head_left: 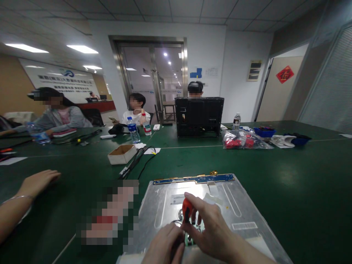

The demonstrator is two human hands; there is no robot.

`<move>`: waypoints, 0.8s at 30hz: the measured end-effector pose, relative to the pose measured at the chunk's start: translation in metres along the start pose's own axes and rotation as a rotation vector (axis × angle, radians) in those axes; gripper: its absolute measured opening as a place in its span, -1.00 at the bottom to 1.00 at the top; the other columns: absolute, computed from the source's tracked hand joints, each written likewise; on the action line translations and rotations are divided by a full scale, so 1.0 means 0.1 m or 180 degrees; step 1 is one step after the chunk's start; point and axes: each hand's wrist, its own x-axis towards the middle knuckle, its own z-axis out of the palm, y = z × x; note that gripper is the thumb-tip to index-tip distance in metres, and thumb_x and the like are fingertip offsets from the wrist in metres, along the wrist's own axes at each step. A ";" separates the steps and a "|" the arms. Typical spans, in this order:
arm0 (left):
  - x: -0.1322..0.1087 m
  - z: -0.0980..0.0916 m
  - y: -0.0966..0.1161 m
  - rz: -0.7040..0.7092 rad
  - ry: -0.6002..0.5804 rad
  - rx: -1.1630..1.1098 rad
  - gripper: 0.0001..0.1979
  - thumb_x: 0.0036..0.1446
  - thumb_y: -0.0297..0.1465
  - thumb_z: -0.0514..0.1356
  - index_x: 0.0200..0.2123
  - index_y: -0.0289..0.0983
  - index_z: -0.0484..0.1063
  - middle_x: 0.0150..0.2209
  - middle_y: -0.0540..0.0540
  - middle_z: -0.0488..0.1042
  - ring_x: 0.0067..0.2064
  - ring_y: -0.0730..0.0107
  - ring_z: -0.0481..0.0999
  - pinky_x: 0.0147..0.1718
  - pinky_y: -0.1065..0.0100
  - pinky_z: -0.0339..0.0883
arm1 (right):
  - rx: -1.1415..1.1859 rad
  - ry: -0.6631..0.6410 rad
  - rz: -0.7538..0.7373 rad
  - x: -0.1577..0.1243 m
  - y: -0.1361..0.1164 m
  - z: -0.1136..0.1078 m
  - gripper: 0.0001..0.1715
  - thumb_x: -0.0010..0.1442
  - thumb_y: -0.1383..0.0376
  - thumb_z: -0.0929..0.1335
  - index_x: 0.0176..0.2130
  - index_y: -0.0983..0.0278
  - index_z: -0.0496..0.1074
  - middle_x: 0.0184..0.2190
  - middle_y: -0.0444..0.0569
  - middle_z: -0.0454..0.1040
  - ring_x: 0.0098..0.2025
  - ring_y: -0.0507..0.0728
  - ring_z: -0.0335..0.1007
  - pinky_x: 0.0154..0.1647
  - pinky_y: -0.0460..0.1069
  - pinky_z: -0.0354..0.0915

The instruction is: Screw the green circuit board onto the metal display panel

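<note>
A silver metal panel point(167, 205) with a blue circuit strip point(192, 179) along its far edge lies flat on the green table in front of me. My right hand point(213, 229) pinches an orange-handled screwdriver point(187, 209), held upright over the panel's near middle. My left hand point(163, 246) is curled right beside the screwdriver's tip, fingers closed against the panel; what they hold is hidden.
A co-worker's hand with a bracelet point(37, 182) rests on the green table point(288, 183) at the left. Beyond lie a small cardboard box point(121, 153), black cables point(134, 163), water bottles point(133, 129), a black monitor back point(199, 116), and bagged parts point(242, 140). Three people sit at the far side.
</note>
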 end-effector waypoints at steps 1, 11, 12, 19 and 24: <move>0.00 0.00 0.00 -0.0006 -0.0013 0.0000 -0.84 0.24 -0.45 0.09 -0.19 -0.19 0.46 -0.18 -0.18 0.57 -0.14 0.15 0.57 -0.12 0.34 0.46 | 0.0002 -0.0018 0.0001 0.00 0.00 0.00 -0.30 0.35 0.33 0.31 0.37 0.18 0.05 -0.29 -0.05 0.55 -0.47 0.08 0.44 -0.47 -0.05 0.42; 0.01 -0.01 -0.03 0.0018 -0.0166 -0.0106 -0.86 0.28 -0.44 0.07 -0.22 -0.19 0.42 -0.22 -0.16 0.55 -0.19 0.18 0.57 -0.17 0.34 0.43 | -0.0112 -0.0081 0.0068 0.02 -0.09 -0.06 -0.21 0.26 0.39 0.27 0.39 0.23 -0.02 -0.30 -0.02 0.57 -0.48 0.12 0.47 -0.46 -0.02 0.43; 0.00 -0.01 -0.04 0.0051 -0.0161 -0.0092 -0.86 0.28 -0.44 0.07 -0.20 -0.19 0.42 -0.21 -0.16 0.55 -0.17 0.18 0.57 -0.16 0.33 0.44 | -0.0112 -0.0086 0.0074 0.02 -0.08 -0.06 -0.23 0.28 0.37 0.28 0.39 0.23 -0.02 -0.30 -0.02 0.56 -0.48 0.12 0.47 -0.46 -0.01 0.42; -0.02 0.01 -0.03 0.0019 -0.0053 -0.0014 -0.80 0.25 -0.46 0.09 -0.13 -0.18 0.47 -0.15 -0.18 0.55 -0.09 0.14 0.57 -0.07 0.29 0.46 | -0.0060 0.0021 0.0047 0.00 -0.01 -0.01 -0.34 0.36 0.28 0.31 0.35 0.16 0.05 -0.28 -0.06 0.54 -0.50 0.07 0.41 -0.51 -0.06 0.37; 0.01 -0.06 0.02 -0.0049 -0.0187 -0.0020 -0.89 0.25 -0.44 0.10 -0.22 -0.20 0.42 -0.21 -0.18 0.54 -0.17 0.15 0.55 -0.10 0.27 0.47 | 0.0023 -0.0069 -0.0031 0.00 -0.01 0.00 -0.24 0.32 0.37 0.29 0.41 0.19 0.01 -0.25 -0.02 0.58 -0.46 0.09 0.45 -0.48 -0.05 0.40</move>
